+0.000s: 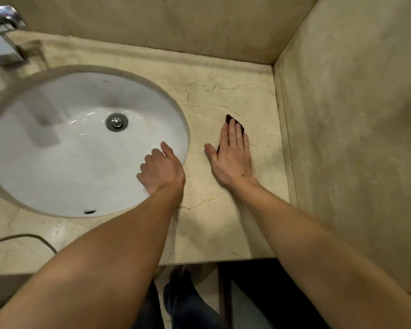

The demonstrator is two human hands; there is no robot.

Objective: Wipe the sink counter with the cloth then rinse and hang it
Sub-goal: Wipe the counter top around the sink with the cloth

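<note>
A dark cloth lies on the beige marble counter to the right of the sink, mostly hidden under my right hand. That hand lies flat on the cloth with straight fingers pressing it down. My left hand sits at the right rim of the white oval sink, fingers loosely curled over the edge into the basin, holding nothing. The sink's metal drain is in the middle of the bowl.
A chrome faucet stands at the back left. Marble walls close the counter at the back and on the right. A thin cable crosses the front left of the counter. The counter's front edge runs below my forearms.
</note>
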